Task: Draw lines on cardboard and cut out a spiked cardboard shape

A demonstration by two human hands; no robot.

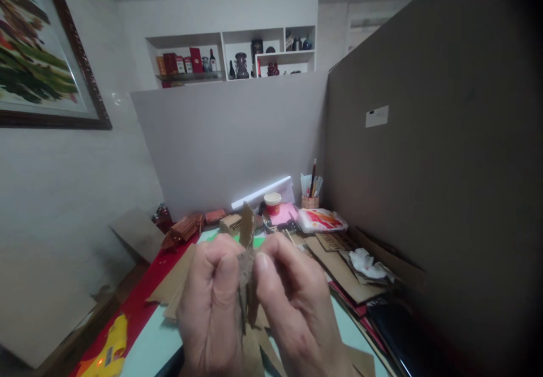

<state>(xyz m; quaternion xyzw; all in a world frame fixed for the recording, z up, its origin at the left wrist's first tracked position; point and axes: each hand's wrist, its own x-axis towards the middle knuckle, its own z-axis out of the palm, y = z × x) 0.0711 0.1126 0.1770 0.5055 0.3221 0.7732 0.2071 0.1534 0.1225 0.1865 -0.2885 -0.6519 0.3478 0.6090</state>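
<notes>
Both hands are raised close together above the table, gripping a narrow piece of corrugated cardboard [247, 227] that stands upright between them. My left hand [212, 303] pinches its left side, fingers curled and thumb on top. From the other side, my right hand [292, 303] pinches the same cardboard between thumb and forefinger. The cardboard's surface looks torn and rough where the thumbs meet. Its lower part is partly hidden by the hands. Below lie more loose cardboard strips [253, 351].
A yellow glue gun [111, 350] lies at the left on red cloth [146, 284]. Cardboard sheets [339, 269] and crumpled white tissue [367, 264] are on the right, near a black object [403, 332]. Behind stand a paper tub [272, 203], a wipes pack [321, 220] and a pen holder [310, 200].
</notes>
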